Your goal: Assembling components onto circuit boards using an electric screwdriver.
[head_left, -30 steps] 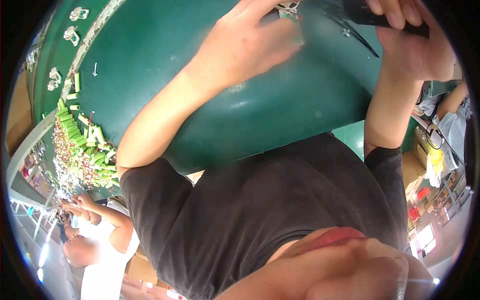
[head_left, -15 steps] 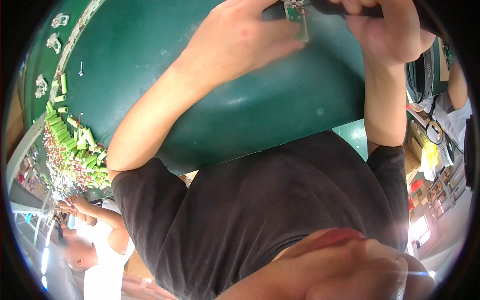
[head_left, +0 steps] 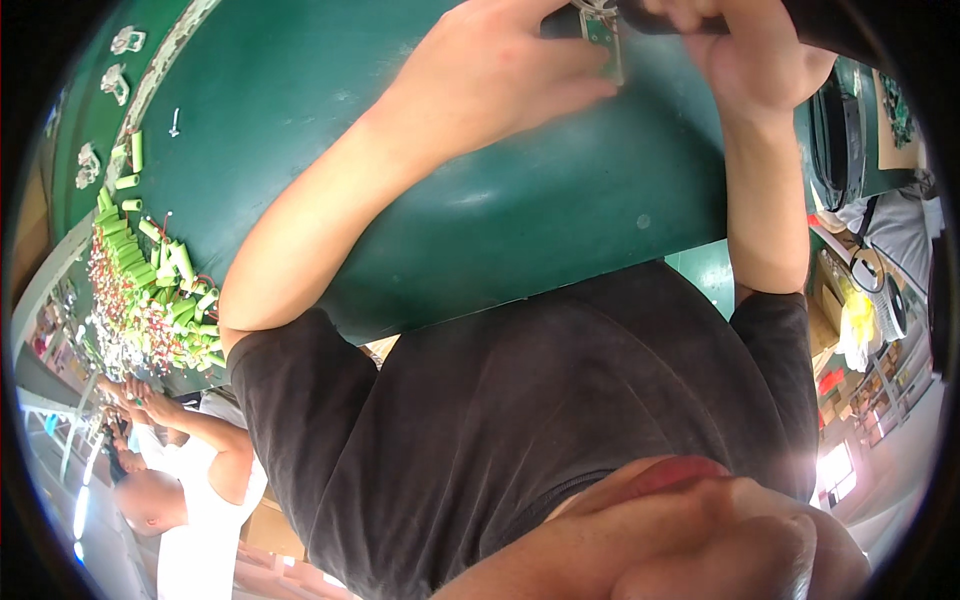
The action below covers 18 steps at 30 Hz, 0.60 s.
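Note:
At the top edge, my left hand (head_left: 505, 75) is closed at the side of a small green circuit board in a clear case (head_left: 604, 48), its fingers against it. A round silvery part with thin wires sits at the board's upper end, partly cut off. To the right, my right hand (head_left: 757, 75) has its fingers curled round a dark object (head_left: 663, 20) whose tip lies close to the board. Its kind cannot be made out, as the frame edge cuts it off. Both hands are above the green tabletop (head_left: 500, 220).
A heap of green cylindrical battery cells with red wires (head_left: 135, 265) lies on the left. Several clear plastic parts (head_left: 115, 85) lie beyond a worn strip, and a small white piece (head_left: 175, 122) nearby. A co-worker (head_left: 200, 500) sits lower left; a black case (head_left: 838, 140) stands right.
My right hand has moved slightly left, toward the board. My left hand keeps its hold with little movement. The whole view has shifted a little.

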### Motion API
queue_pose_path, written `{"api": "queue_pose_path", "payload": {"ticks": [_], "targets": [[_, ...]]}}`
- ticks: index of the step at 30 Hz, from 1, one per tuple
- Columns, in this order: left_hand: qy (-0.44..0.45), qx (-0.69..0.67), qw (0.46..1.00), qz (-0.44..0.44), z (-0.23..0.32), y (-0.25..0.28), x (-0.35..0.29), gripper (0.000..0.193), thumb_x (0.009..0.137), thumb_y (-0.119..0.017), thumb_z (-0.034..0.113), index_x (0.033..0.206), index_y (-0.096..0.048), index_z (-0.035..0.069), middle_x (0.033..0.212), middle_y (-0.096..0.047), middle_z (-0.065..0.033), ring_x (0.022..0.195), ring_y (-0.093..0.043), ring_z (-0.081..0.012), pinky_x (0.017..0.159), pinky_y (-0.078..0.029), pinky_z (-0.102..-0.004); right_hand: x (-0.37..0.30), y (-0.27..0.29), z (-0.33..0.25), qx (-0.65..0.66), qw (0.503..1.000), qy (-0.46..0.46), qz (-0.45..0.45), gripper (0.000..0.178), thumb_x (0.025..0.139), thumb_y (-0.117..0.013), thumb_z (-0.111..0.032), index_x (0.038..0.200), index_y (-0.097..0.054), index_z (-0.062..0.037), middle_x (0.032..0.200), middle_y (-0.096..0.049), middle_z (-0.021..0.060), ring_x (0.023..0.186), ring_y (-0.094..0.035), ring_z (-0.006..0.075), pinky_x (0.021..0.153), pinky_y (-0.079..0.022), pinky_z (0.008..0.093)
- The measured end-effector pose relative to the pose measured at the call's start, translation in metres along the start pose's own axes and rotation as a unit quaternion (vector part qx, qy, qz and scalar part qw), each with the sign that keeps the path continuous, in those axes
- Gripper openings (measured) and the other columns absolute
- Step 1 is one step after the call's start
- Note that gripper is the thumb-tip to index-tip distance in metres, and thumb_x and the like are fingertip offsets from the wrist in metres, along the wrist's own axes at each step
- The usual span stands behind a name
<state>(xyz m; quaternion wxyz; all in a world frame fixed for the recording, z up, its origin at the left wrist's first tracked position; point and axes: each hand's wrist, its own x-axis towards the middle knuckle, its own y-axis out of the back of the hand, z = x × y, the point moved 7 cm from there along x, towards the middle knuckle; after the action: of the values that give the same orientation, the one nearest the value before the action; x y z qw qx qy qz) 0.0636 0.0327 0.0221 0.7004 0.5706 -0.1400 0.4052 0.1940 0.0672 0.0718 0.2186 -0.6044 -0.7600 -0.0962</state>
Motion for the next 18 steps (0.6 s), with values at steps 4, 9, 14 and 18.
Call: {"api": "queue_pose_path", "payload": {"ticks": [4,9,14,18], "targets": [[0.12,-0.07,0.987,-0.078,0.005,0.018,0.018,0.019,0.075,-0.082,0.012,0.084,-0.073,-0.002,0.139,-0.054,-0.0239,0.127,-0.057,-0.0407,0.103,-0.051,-0.0424,-0.006,0.003,-0.013,-0.004,0.998,-0.01,0.058,0.037,0.096,-0.057,0.0,0.129,-0.041,-0.0055,0.066,-0.049,0.0006,0.048,-0.047,0.0115,0.05,-0.043,0.0263],[0.248,0.17,0.954,-0.022,-0.055,0.094,0.04,0.025,0.072,-0.076,0.014,0.092,-0.072,-0.001,0.12,-0.066,-0.0251,0.113,-0.065,-0.0408,0.101,-0.051,-0.0442,-0.005,0.011,-0.019,0.03,0.994,-0.018,0.104,0.04,0.095,-0.06,-0.002,0.128,-0.038,-0.001,0.06,-0.049,0.0014,0.044,-0.046,0.0131,0.046,-0.042,0.0281],[0.325,0.274,0.904,-0.047,-0.189,0.172,-0.002,0.049,0.077,-0.077,0.022,0.121,-0.065,0.004,0.138,-0.06,-0.023,0.12,-0.062,-0.0406,0.102,-0.05,-0.0445,0.004,0.005,0.008,0.235,0.97,0.061,0.007,0.04,0.091,-0.061,0.009,0.126,-0.043,0.0026,0.07,-0.057,0.0029,0.052,-0.052,0.01,0.05,-0.041,0.0239],[0.343,0.269,0.893,-0.111,-0.207,0.165,-0.006,0.068,0.085,-0.077,0.036,0.143,-0.055,0.007,0.149,-0.052,-0.0238,0.14,-0.048,-0.0377,0.118,-0.037,-0.0427,-0.001,0.016,-0.005,0.143,0.979,-0.103,0.103,0.043,0.089,-0.061,0.01,0.127,-0.042,0.0036,0.069,-0.057,0.0024,0.05,-0.052,0.0103,0.049,-0.042,0.0241]]}}
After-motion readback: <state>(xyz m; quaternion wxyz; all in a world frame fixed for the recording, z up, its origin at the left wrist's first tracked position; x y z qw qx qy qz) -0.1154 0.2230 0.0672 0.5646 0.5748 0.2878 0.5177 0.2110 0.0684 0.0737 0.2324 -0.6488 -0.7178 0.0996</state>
